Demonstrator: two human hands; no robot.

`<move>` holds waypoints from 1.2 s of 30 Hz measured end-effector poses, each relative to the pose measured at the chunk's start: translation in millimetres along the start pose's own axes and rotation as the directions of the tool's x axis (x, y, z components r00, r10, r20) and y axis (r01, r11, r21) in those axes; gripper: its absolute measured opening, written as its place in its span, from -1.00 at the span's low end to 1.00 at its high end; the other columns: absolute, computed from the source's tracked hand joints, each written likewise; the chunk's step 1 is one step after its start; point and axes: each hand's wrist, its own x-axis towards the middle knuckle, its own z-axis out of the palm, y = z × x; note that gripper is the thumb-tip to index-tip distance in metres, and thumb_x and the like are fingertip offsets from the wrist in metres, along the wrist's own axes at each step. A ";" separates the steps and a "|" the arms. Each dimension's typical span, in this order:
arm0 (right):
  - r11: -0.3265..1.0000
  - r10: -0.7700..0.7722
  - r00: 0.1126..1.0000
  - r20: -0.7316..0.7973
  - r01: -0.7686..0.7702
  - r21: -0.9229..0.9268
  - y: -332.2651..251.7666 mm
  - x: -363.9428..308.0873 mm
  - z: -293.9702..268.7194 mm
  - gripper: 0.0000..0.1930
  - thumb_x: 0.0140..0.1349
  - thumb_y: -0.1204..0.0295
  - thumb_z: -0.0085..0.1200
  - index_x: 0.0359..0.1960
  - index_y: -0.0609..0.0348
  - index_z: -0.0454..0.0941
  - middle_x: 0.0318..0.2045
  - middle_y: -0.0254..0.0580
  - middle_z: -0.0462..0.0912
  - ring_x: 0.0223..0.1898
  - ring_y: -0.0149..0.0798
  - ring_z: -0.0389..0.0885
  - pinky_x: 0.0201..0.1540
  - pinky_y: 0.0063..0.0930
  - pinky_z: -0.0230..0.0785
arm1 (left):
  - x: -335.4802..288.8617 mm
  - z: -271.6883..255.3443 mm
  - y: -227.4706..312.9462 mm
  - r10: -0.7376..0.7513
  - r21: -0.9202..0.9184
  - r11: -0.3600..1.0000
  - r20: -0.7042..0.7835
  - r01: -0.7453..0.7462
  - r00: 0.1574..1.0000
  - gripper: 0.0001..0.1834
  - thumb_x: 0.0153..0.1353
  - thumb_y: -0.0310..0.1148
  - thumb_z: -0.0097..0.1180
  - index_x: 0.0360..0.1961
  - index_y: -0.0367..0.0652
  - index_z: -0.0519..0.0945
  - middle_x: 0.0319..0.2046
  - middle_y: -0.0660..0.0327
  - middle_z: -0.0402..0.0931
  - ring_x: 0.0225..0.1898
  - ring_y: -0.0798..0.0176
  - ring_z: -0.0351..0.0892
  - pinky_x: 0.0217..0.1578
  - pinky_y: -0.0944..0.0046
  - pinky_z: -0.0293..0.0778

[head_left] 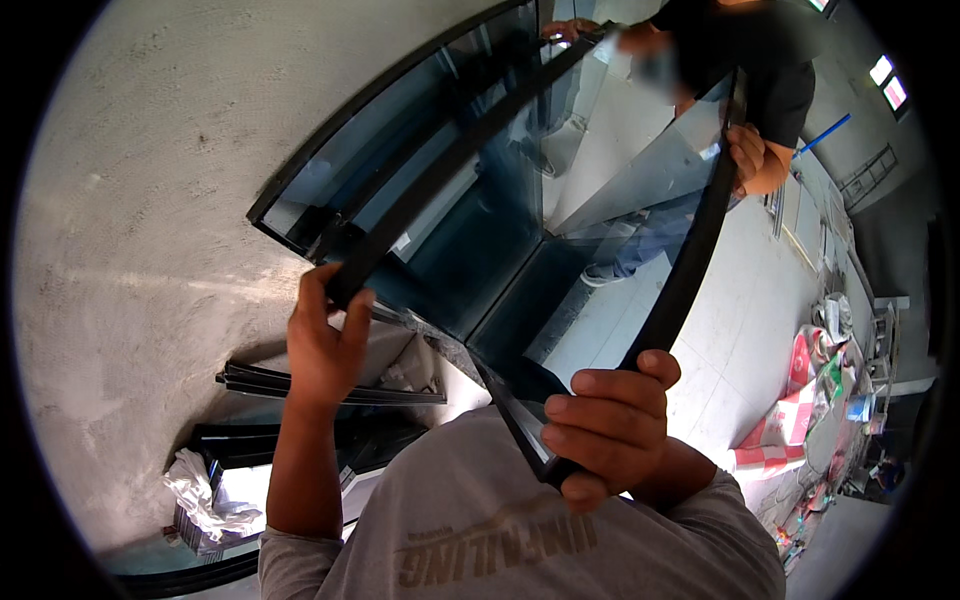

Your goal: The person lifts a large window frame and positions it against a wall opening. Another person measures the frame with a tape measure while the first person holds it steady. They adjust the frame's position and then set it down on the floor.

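A large glass pane with thick black edges point(690, 235) is held tilted in front of me, between me and a co-worker. My left hand point(328, 335) is closed round the near end of its left black edge, thumb on one side and fingers on the other. Lower and to the right, my right hand point(612, 425) wraps its fingers over the near right corner. At the far end, a co-worker's hand point(745, 155) grips the right edge, and another hand point(570, 30) is by the far left corner. Through the glass I see the floor and a shoe.
More dark glass panes point(345, 165) lean on the rough grey wall point(150, 200) at left. Black strips point(330, 390) and a crumpled white wrapping point(205, 500) lie low at left. Red-and-white sheeting point(790, 420) and clutter spread over the floor at right. A co-worker point(790, 100) stands opposite.
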 end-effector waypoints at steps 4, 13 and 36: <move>1.000 -0.014 1.000 0.006 0.014 0.005 1.5 4.5 2.9 -0.56 0.49 0.00 -0.06 -0.29 -0.04 0.80 -0.22 -0.32 0.84 -0.03 -0.22 0.74 0.40 -0.06 0.15 | -13.0 2.7 8.4 -0.013 -0.099 0.995 0.037 0.017 0.999 -0.61 0.36 -0.40 0.34 0.12 -0.27 0.51 -0.22 0.09 0.67 -0.18 0.22 0.70 -0.03 0.16 0.61; 0.998 0.014 0.998 0.057 -0.011 -0.063 -4.4 10.4 2.4 -0.56 0.52 0.02 -0.13 -0.34 -0.11 0.74 -0.27 -0.38 0.82 -0.02 -0.28 0.71 0.44 -0.08 0.15 | -42.3 16.4 15.6 0.281 -0.158 0.952 0.127 -0.261 0.951 -0.34 0.02 -0.19 0.66 0.08 -0.22 0.61 -0.11 0.04 0.68 -0.16 0.04 0.74 -0.12 0.09 0.64; 0.993 0.068 0.992 0.104 -0.057 -0.107 -9.7 10.3 1.0 -0.51 0.56 -0.04 -0.23 -0.26 -0.15 0.74 -0.20 -0.43 0.82 0.06 -0.29 0.70 0.47 -0.08 0.13 | -66.2 44.5 40.0 0.590 -0.351 0.781 0.142 -0.516 0.795 -0.15 -0.12 0.04 0.67 0.13 -0.25 0.63 -0.12 0.04 0.68 -0.25 -0.01 0.74 -0.29 0.14 0.65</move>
